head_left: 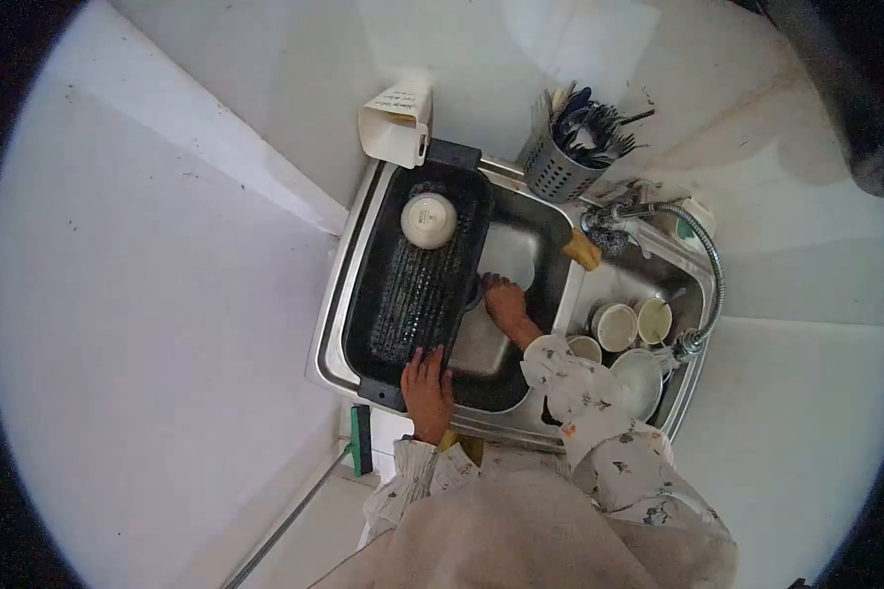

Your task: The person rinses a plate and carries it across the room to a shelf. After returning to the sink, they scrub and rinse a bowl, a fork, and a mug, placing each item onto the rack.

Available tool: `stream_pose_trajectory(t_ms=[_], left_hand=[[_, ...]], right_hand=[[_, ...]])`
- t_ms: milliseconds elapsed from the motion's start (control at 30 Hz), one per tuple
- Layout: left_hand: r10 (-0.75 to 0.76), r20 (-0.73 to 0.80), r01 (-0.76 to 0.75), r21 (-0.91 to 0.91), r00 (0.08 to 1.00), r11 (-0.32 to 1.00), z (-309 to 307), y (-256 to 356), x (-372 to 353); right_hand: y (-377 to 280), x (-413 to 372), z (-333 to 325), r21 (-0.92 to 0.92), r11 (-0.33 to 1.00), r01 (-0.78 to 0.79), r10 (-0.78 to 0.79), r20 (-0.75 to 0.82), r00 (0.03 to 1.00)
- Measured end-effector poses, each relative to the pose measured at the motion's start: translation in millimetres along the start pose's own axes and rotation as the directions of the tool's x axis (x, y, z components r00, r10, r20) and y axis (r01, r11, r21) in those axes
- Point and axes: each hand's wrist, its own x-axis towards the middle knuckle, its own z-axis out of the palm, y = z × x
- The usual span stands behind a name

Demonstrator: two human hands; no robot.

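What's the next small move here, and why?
I'd probably press the left hand down on the tray before pushing with the right hand: the left rests at the tray's near corner, the right is by its long edge, and an upturned bowl sits on it and might slide if the tray tips.

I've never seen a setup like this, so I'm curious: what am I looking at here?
No machine: these are a person's bare hands, seen from a camera worn on the head. The fingers of the left hand lie on the edge of a black tray at the sink. The right hand is beside the tray, over the basin; whether it grips anything is unclear. An upturned bowl sits in the tray. More dishes stand in the smaller basin, with a cutlery holder behind.
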Motion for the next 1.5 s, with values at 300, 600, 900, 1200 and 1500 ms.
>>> stream_pose_trajectory(t_ms=[300,600,900,1200,1500], left_hand=[[0.034,-0.064,-0.036,-0.017,0.997,0.999,7,-6,-3],[-0.032,-0.126,0.006,-0.207,0.992,0.978,-2,0,7],[-0.338,0.093,0.219,-0.909,0.936,0.356,11,-3,99],[-0.261,0.412,0.196,-0.787,0.873,-0.585,26,-20,168],[-0.065,0.468,0.370,-0.771,0.882,-0.519,80,-79,191]], right_hand=[[16,-50,-54,0.847,0.483,-0.220,0.650,-0.179,0.739],[-35,-25,-135,0.826,-0.530,0.190,0.238,-0.070,0.969],[-65,49,-94,0.711,-0.696,0.100,0.173,0.031,0.984],[-79,66,-85,0.780,-0.616,0.108,0.282,0.090,0.955],[-93,60,-83,0.999,0.038,-0.003,0.619,-0.021,0.785]])
